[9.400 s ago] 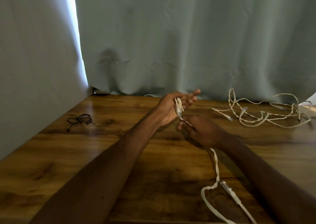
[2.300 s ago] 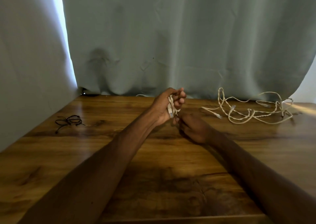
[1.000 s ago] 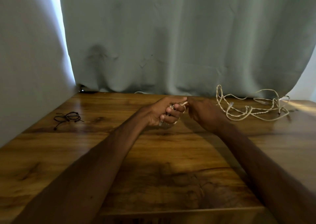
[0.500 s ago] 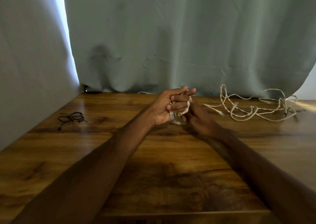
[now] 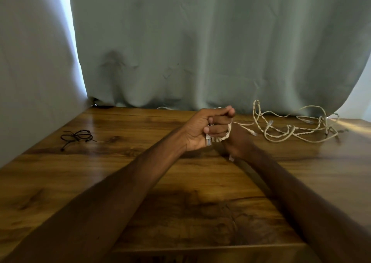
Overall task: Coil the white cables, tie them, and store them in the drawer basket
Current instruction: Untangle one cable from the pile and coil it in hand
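Note:
My left hand (image 5: 202,129) is closed in a fist around a coiled white cable (image 5: 222,137); loops wrap my fingers and a clear plug sticks out below the fist. My right hand (image 5: 239,144) sits just behind and right of it, fingers curled on the cable's tail, with a small plug showing at its lower edge. A second white cable (image 5: 291,126) lies loose and tangled on the wooden table (image 5: 140,182) at the back right. No drawer or basket is in view.
Thin black ties (image 5: 77,137) lie bunched at the table's back left. A grey-green curtain (image 5: 200,51) hangs along the back and left sides. The table's front edge runs across the bottom of the view.
Over the frames the long cable trailing across the table has been wound onto my left hand. In the last half second my left fingers closed tighter and my right hand dropped slightly below the coil.

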`<state>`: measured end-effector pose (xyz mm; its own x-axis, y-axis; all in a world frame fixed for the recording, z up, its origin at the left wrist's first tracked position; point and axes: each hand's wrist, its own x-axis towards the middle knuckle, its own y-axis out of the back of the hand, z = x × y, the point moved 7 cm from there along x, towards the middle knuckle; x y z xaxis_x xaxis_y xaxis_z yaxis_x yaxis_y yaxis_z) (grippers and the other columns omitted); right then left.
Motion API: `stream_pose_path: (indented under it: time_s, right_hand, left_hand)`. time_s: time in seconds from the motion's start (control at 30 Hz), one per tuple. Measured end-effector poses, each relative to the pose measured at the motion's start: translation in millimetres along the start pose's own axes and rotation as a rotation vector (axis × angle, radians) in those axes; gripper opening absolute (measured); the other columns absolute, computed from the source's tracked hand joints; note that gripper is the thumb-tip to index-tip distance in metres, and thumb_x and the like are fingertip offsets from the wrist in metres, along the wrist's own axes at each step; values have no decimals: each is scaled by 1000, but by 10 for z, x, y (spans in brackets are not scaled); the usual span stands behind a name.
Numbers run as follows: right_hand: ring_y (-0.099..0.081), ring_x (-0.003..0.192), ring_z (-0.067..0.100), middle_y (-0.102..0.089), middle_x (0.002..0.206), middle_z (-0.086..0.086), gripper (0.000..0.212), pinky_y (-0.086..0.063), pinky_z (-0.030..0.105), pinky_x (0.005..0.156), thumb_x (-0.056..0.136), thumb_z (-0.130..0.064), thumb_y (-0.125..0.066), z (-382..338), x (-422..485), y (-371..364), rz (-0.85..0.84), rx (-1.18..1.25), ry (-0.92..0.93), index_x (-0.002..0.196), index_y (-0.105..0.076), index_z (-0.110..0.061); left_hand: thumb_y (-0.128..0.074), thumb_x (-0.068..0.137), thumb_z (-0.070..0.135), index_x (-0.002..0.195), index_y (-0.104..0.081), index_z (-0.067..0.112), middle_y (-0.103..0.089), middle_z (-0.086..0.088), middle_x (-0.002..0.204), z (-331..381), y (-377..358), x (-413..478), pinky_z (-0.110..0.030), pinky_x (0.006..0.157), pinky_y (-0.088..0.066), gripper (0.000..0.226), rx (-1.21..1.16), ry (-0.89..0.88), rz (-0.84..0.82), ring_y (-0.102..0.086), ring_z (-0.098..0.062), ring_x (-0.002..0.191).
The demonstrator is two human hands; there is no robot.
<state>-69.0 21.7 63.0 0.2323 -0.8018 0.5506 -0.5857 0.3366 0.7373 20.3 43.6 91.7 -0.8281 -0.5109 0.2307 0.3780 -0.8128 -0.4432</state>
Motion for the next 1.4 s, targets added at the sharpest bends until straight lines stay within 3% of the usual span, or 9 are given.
stream_pose_path:
  time_s: [0.1, 0.2, 0.43, 0.63, 0.83, 0.93, 1.13, 1.3, 1.4]
  right_hand:
    - [-67, 86, 25, -71, 96, 5, 26, -58, 43, 79, 76, -29, -52, -341, -96, -167, -177, -202, -55, 94, -67, -17]
    - [-64, 73, 28, -65, 78, 8, 8, -56, 43, 69, 85, -12, -60, -292, 22, -329, -278, -274, -156, 77, -62, -10]
    - [-54, 68, 16, -57, 77, -1, 15, -41, 32, 65, 99, -15, -53, -496, -12, -307, -338, -305, -14, 84, -55, -17]
    - [-64, 73, 24, -70, 84, 3, 18, -38, 30, 60, 98, -29, -61, -667, 38, -72, -76, -432, 208, 89, -74, -19]
    - [-65, 69, 3, -77, 89, -9, 10, -53, 26, 65, 88, -29, -79, -646, 49, 87, -14, -164, 241, 98, -80, -28]
    - [-69, 78, 3, -77, 91, -10, 19, -53, 20, 70, 79, -25, -88, -605, 43, 184, 36, -37, 246, 96, -79, -23]
    - [-62, 80, 7, -70, 88, -10, 29, -45, 17, 70, 73, -31, -92, -478, 55, 283, 122, 62, 236, 93, -76, -17]
    - [-63, 96, 6, -67, 102, -3, 61, -51, 18, 78, 65, -48, -90, -318, 53, 238, 116, 182, 112, 107, -62, -14]
    - [-64, 113, 4, -68, 118, -9, 69, -56, 27, 93, 72, -51, -86, -225, 47, 173, -22, 237, 14, 125, -58, -18]
  left_hand:
    - [-40, 110, 16, 101, -64, 6, -40, 11, 49, 50, 303, 35, -14, 42, -30, 28, -55, -68, 142, -39, -2, 37]
    - [-41, 109, 16, 111, -64, 2, -46, 11, 55, 132, 421, 41, -14, 46, -34, 26, -25, -165, 285, -44, -2, 43]
    - [-42, 108, 6, 99, -66, -2, -60, 4, 56, 266, 665, -18, -15, 43, -39, 27, 149, -314, 606, -62, -10, 48]
    - [-39, 108, 5, 95, -64, -3, -68, 0, 57, 316, 841, -71, -18, 48, -50, 29, 317, -313, 734, -72, -18, 53]
    - [-48, 104, 10, 94, -65, 4, -75, -4, 69, 279, 938, -110, -27, 57, -59, 20, 468, -162, 807, -73, -17, 64]
    - [-52, 99, 7, 80, -65, 5, -67, -5, 61, 180, 936, -125, -25, 52, -49, 23, 655, 5, 750, -63, -20, 58]
    - [-41, 101, 8, 95, -69, -5, -66, -20, 68, 58, 752, -98, -25, 46, -49, 31, 624, 142, 565, -62, -21, 49]
    - [-20, 106, 64, 115, -62, 13, -65, -24, 75, -62, 596, -72, -16, 32, -30, 68, 574, 202, 366, -43, -11, 32]
    - [-10, 100, 74, 109, -64, 11, -65, -19, 65, -61, 525, -79, -15, 34, -26, 84, 592, 211, 300, -37, -9, 30]
